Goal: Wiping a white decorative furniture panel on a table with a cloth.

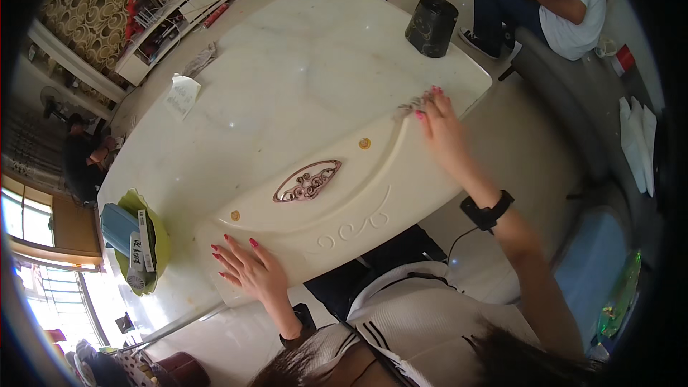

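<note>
A cream moulded panel [344,209] lies along the near edge of the marble-look table [279,59]. It bears an oval scrollwork inset [307,181], two small round yellow stickers and raised curls. My left hand [250,269] rests flat on the panel's left end, fingers spread. At the panel's far right corner is my right hand [443,129], its fingertips on a crumpled greyish cloth or wipe [413,106]; whether they grip it or only press on it cannot be told. Both wrists wear black bands.
A black patterned cylindrical container [431,27] stands at the table's far right. On the left are a green basin [163,247] holding a blue box and remotes, and a paper note [183,95]. One person [570,11] sits at upper right, another [83,156] at far left.
</note>
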### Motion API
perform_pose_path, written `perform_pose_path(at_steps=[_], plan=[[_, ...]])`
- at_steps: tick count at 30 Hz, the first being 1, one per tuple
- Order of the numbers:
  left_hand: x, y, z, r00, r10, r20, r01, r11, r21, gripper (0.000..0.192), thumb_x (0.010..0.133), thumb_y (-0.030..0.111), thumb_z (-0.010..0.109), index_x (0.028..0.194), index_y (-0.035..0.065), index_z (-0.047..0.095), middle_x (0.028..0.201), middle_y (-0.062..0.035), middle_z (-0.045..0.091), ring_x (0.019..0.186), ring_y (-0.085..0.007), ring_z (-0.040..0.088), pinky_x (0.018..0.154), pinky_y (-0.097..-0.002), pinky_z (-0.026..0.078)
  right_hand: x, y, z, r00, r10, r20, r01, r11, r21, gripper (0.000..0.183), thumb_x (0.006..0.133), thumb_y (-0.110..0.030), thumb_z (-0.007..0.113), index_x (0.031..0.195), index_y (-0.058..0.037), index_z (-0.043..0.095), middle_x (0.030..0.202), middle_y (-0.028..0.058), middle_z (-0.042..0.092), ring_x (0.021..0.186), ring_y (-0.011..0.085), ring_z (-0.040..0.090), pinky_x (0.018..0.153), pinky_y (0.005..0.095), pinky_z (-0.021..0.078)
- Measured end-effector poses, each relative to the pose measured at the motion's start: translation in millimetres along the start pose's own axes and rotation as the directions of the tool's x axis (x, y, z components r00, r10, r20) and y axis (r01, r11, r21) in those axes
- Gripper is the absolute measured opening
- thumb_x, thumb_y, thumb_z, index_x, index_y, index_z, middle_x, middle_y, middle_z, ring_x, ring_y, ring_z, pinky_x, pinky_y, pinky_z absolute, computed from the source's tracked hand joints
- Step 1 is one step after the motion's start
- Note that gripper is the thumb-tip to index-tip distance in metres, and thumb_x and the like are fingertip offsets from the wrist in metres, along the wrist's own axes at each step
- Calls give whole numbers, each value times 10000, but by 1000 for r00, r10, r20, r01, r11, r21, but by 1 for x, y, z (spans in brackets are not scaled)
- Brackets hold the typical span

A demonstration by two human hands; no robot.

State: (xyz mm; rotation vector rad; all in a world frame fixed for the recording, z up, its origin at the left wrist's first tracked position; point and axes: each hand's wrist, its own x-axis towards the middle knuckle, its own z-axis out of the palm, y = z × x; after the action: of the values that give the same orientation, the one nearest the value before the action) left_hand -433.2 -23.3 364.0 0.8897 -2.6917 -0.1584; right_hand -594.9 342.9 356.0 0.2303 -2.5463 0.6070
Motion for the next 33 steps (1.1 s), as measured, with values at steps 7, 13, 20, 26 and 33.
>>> perform_pose_path(at_steps=[7, 13, 20, 26, 33], plan=[[-1, -4, 4, 1000, 14, -7, -14, 1000, 13, 591, 972, 405, 386, 1471, 95, 323, 1546, -197, 210, 1442, -347, 168, 1146, -531, 88, -13, -83, 21, 926, -358, 118, 312, 904, 292, 293, 896, -89, 539, 1136, 78, 567, 1267, 275, 499, 1266, 405, 429, 1081, 476, 334], [1, -2, 3, 1000, 12, -1, -12, 1000, -9, 595, 972, 417, 384, 1472, 100, 323, 1547, -193, 211, 1442, -348, 166, 1145, -533, 85, 40, -8, 28, 990, -140, 21, 139, 990, 15, 288, 857, -55, 575, 1124, 54, 589, 1157, 219, 576, 1135, 385, 520, 981, 439, 423], [0, -4, 5, 1000, 6, -22, -7, 1000, -20, 587, 975, 417, 386, 1469, 104, 331, 1545, -191, 216, 1441, -347, 171, 1145, -533, 76, -1, -75, -24, 915, -313, 257, 125, 822, 556, 336, 787, -36, 658, 1120, -43, 610, 1095, 154, 595, 1077, 351, 543, 910, 411, 459], [0, 1, 2, 1000, 11, -25, -11, 1000, -21, 577, 977, 410, 388, 1466, 108, 340, 1541, -193, 228, 1438, -348, 181, 1143, -532, 85, 3, -66, -6, 955, -222, 199, 153, 938, 311, 491, 853, 15, 541, 1333, -73, 482, 1408, 202, 388, 1260, 386, 425, 1123, 474, 278], [-1, -6, 5, 998, 16, -57, -16, 1000, 4, 579, 970, 409, 407, 1460, 106, 350, 1533, -195, 250, 1433, -345, 199, 1140, -534, 101, -17, -115, 14, 821, -517, 242, 433, 840, 327, 441, 865, -21, 549, 1291, 71, 477, 1351, 240, 463, 1308, 360, 412, 1100, 453, 329]])
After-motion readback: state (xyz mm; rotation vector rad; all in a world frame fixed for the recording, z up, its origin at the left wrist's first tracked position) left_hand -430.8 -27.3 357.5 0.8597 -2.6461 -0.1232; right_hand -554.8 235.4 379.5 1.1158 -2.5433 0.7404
